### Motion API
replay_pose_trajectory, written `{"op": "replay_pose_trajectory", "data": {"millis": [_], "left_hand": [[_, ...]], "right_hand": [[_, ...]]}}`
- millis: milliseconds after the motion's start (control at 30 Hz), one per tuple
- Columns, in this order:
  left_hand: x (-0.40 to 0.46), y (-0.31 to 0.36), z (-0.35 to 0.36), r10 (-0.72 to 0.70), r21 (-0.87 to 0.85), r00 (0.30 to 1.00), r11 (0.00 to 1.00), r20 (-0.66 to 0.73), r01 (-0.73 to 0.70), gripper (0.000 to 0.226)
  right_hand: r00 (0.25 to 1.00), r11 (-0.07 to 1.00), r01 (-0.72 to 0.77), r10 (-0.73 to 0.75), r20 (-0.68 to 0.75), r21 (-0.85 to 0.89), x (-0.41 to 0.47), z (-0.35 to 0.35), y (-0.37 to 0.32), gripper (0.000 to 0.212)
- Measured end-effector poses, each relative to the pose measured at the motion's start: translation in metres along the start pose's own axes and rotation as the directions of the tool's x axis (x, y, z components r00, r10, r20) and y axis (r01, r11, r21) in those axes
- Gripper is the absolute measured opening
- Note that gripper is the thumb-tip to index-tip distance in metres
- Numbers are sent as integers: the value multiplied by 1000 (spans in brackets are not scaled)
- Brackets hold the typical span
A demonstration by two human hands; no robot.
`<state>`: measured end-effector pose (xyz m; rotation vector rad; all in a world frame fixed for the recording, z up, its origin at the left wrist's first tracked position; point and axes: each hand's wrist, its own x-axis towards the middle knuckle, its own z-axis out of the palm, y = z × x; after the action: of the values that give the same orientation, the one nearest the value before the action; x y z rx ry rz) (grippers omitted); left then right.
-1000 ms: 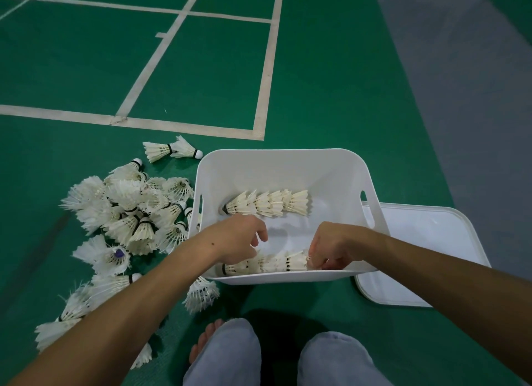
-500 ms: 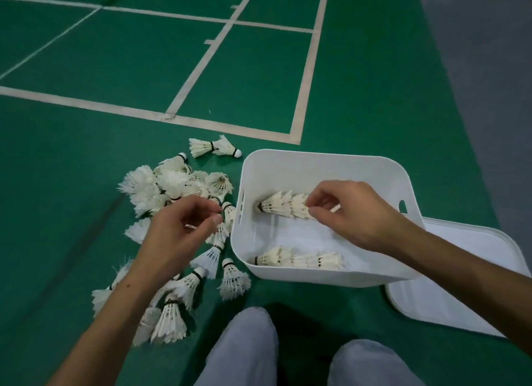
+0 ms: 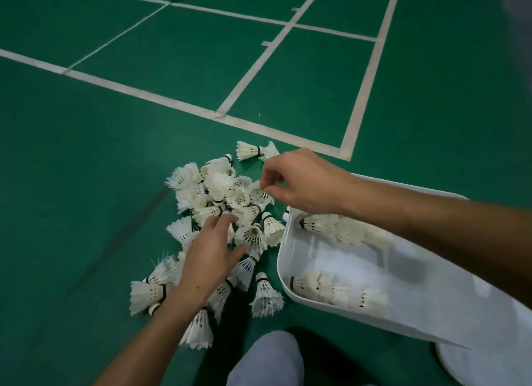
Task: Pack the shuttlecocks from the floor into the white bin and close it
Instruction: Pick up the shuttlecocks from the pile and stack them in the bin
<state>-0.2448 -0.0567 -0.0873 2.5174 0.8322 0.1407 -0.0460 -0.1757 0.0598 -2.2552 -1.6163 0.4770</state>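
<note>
head view, looking down at green court floor (image 3: 86, 184). both hands have left the white bin (image 3: 431, 313) and crossed to the loose pile of shuttlecocks (image 3: 218, 195) lying just left of it. half a second back the right hand was over the upper row inside the bin; now the right hand (image 3: 305, 181) hangs above the far edge of the pile, thumb and forefinger narrowed as if to pinch, nothing visibly held. left hand (image 3: 210, 259) is spread flat and wide over the middle of the pile, fingertips touching feathers, no shuttlecock yet closed in. inside the bin, two nested rows lie along the bottom: upper row (image 3: 339, 227), lower row (image 3: 336, 293). lid (image 3: 489, 365) lies on the floor at the lower right, partly under the bin, off. judgement: placing has ended and a fresh pick begins; most shuttlecocks remain on the floor, so closing is far off.
</note>
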Motion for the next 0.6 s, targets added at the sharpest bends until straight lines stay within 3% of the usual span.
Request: {"op": "replay_pose_trajectory", "data": {"millis": [200,367,467,600], "left_hand": [[41,19,10,-113,105,993,988,-21,115,53],[60,18,12,-72,217,995,972,-73,87,45],[71,13,9,-105,139,990,983,-94,118,46],[93,13,1,-227,-19,974,974,25,227,51]], "right_hand": [[968,971,-39,95,234,-235,75,17,30,21],[883,926,-8,184,432,-378,106,35,35,32],[838,917,3,216,501,-400,118,45,41,34],[796,910,-4,253,550,-414,131,58,50,36]]}}
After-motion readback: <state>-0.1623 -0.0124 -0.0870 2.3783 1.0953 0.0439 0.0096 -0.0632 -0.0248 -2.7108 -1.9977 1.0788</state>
